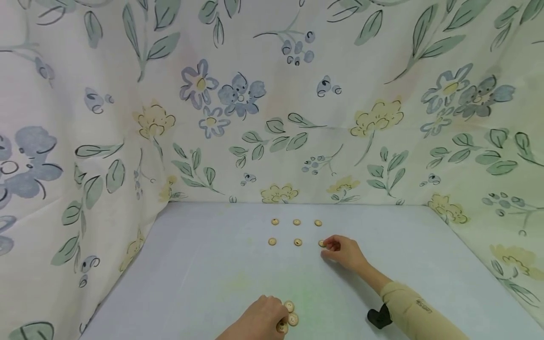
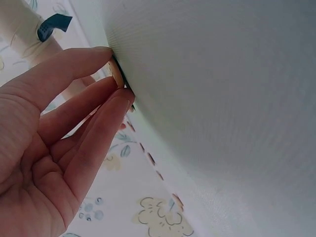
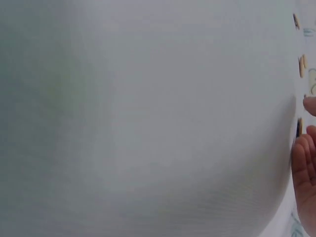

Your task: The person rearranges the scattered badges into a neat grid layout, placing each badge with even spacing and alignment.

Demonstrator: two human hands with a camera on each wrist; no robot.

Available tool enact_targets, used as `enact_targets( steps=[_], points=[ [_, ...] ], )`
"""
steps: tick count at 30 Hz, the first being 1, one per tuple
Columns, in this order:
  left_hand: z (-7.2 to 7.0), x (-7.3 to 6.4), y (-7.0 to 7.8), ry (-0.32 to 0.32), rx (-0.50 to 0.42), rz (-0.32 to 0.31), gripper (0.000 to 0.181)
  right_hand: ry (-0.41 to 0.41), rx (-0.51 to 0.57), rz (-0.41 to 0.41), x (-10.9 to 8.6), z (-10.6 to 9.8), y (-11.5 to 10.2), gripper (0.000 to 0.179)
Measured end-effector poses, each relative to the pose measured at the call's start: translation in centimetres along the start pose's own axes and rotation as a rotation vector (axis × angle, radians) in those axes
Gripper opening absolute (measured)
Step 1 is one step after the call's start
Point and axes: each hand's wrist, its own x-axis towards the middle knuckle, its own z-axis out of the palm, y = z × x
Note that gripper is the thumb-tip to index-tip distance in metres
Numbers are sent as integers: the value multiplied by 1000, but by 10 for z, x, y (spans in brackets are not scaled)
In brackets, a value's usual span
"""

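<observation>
Round, pale wooden buttons lie on a white table. Near the front edge my left hand (image 1: 260,319) pinches one button (image 2: 116,74) between thumb and fingertips, tilted on edge against the tabletop in the left wrist view. Two more buttons (image 1: 293,319) lie close by its fingertips. Farther back, my right hand (image 1: 346,252) is at the right end of the nearer row, its fingertips beside a button (image 1: 321,243). The right wrist view shows that button (image 3: 299,127) in the gap between thumb and fingers, its contact with them unclear.
Two buttons (image 1: 298,242) continue the nearer row to the left, and a row of three (image 1: 296,222) lies behind. A black object (image 1: 379,317) is by the right sleeve. Flower-printed cloth (image 1: 272,156) surrounds the table (image 1: 204,274) at the back and sides.
</observation>
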Motion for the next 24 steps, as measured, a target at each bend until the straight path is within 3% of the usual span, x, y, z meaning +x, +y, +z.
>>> enact_targets(
  steps=[11,18,24],
  points=[
    [-1,-2,3,-40,-25,-54,33,-40,65,-82,-32,6,-8,24],
    [-1,-1,5,-28,8,-90,24,-110,108,-197,-53,14,-18,24],
    [-1,-2,6,4,40,-72,26,-169,137,-310,-70,25,-29,23]
  ],
)
